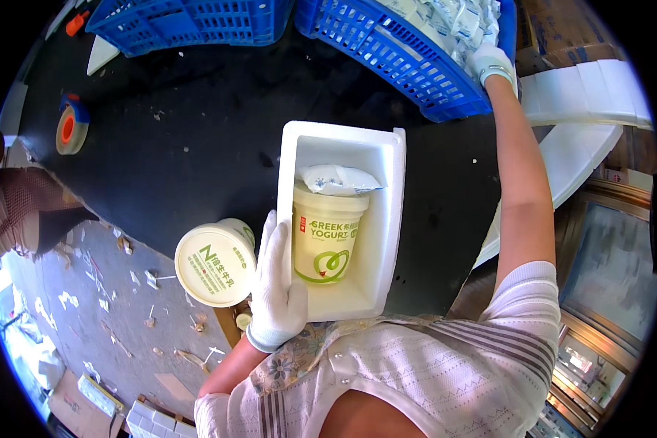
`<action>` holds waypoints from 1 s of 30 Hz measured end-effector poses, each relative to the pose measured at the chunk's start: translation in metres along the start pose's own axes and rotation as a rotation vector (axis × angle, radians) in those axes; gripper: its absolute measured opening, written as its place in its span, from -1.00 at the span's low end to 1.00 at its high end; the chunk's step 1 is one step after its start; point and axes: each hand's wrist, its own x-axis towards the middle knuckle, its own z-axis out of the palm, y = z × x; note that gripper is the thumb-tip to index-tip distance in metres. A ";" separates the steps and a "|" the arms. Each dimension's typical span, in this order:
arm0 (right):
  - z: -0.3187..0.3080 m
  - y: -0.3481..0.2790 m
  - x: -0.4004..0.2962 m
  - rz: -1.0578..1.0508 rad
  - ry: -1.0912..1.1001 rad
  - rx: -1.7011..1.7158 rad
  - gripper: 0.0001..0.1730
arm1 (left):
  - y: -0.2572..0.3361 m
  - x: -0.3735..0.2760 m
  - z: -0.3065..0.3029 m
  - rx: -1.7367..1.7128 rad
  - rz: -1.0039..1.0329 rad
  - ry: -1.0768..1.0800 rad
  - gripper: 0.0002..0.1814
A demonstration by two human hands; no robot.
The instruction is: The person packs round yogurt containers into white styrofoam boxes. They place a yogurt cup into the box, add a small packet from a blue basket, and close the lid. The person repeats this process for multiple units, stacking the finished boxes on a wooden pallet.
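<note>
In a white foam box (397, 219) before me stands a Greek yogurt tub (328, 230) with green print. A white ice pack (339, 179) lies in the box at the tub's lid end. My left hand (276, 279), in a white knit glove, holds the box's left wall, fingers stretched along the outside and thumb at the near rim. Left of it is a second yogurt tub (216, 265), its printed lid facing up. My gloved right hand (490, 61) reaches into a blue plastic crate (394, 55) of ice packs (460, 24); its fingertips are hidden among them.
A second blue crate (197, 24) stands at the back left of the black table (197, 109). A tape dispenser (72, 127) lies at the left. White foam pieces (580, 93) and a cardboard box (569, 33) are at the right. Scraps litter the floor (137, 306).
</note>
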 end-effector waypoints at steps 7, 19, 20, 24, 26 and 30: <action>-0.001 0.019 0.006 -0.113 0.201 0.088 -0.53 | 0.004 0.004 0.001 0.067 0.039 0.031 -0.21; -0.119 -0.013 -0.261 -0.215 0.228 1.958 -0.72 | 0.001 -0.006 0.004 0.217 0.109 0.160 -0.23; -0.101 -0.019 -0.276 -0.213 0.217 1.912 -0.77 | 0.009 -0.006 0.005 0.284 0.172 0.202 -0.26; -0.012 -0.048 -0.343 -0.485 0.275 1.266 -0.88 | 0.032 -0.020 -0.007 0.398 0.381 0.331 -0.23; 0.001 -0.057 -0.359 -0.505 0.333 1.101 -0.88 | 0.037 -0.029 -0.014 0.307 0.333 0.300 -0.18; -0.008 -0.044 -0.370 -0.412 0.287 1.202 -0.75 | 0.068 -0.029 -0.009 0.474 0.449 -0.128 -0.23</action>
